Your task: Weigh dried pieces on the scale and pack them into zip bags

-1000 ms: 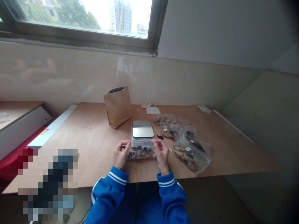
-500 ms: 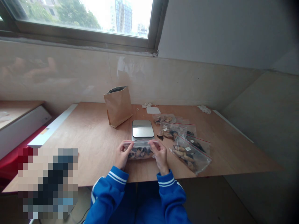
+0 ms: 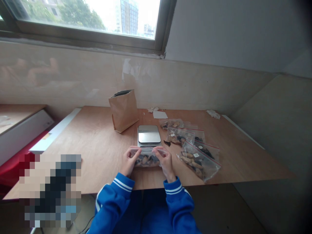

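Observation:
Between my two hands is a clear zip bag holding dark and tan dried pieces, low over the front of the table. My left hand pinches the left part of its top edge between thumb and fingers. The right part of that edge is pinched by my right hand. Directly behind the bag sits a flat scale with a shiny metal top. A small dark loose piece lies to the right of the scale.
Several filled zip bags lie overlapping on the right. An upright brown paper bag with its top open stands behind left. White paper and crumpled tissue lie toward the wall. The wooden table ends in front of me.
My right hand has shifted slightly left along the bag's top edge, and my left hand slightly right, so they are closer together. The other things have stayed put.

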Demonstrator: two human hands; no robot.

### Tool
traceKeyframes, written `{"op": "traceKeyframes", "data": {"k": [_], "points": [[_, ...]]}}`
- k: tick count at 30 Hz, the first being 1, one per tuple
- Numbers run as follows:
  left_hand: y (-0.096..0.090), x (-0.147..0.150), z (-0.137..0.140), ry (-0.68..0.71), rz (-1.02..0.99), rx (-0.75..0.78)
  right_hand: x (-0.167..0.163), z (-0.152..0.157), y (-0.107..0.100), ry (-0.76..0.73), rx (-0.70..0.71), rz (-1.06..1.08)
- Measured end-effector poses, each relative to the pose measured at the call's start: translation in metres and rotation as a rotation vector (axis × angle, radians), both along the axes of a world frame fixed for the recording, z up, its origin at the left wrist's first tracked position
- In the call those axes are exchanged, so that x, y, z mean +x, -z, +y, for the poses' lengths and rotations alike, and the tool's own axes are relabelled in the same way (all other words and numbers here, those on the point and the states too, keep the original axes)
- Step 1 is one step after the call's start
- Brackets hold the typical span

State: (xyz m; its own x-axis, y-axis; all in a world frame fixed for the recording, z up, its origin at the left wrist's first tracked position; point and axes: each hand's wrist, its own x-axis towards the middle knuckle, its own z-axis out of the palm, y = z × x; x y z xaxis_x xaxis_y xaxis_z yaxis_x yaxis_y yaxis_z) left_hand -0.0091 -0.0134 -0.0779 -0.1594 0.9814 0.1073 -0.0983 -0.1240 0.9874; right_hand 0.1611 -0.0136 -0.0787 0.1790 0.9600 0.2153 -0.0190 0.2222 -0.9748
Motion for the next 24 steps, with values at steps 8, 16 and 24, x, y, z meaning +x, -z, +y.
{"op": "traceKeyframes", "data": {"k": [8,16,24], "points": [[0.0018,0.0005,-0.0008,0.022,0.013,-0.021,0.0007,0.0004,0.0035,-0.005,-0.011,-0.056],[0.0013,-0.0001,-0.0003,0.019,0.035,-0.023,0.0005,-0.0001,0.0028,0.017,-0.005,-0.068],[-0.0009,0.0028,0.0,0.082,0.009,-0.013,-0.0017,0.0019,0.0053,-0.041,0.011,-0.048]]}}
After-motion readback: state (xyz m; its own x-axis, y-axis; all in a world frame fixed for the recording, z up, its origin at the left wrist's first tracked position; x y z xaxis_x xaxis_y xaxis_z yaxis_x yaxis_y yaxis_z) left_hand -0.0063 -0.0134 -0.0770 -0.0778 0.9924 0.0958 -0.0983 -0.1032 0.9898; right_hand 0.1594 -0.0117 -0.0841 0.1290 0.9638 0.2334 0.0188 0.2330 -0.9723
